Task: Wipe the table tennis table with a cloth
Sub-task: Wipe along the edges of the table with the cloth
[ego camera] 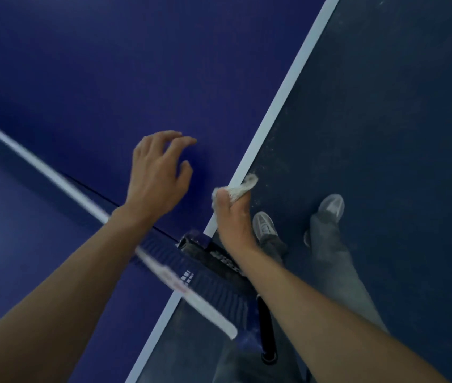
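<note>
The blue table tennis table [108,64] fills the left and centre of the head view, with a white stripe along its side edge [282,100]. My right hand [231,219] grips a whitish cloth [240,189] and holds it against that side edge, close to the net post. My left hand [158,172] is over the tabletop just beyond the net, fingers spread and loosely bent, holding nothing. Whether its fingertips touch the surface I cannot tell.
The net [186,283] with its white top band runs diagonally under my left forearm to a black clamp post [208,250] at the table's edge. Dark floor [398,120] lies to the right, where my grey trousers and light shoes [264,225] stand.
</note>
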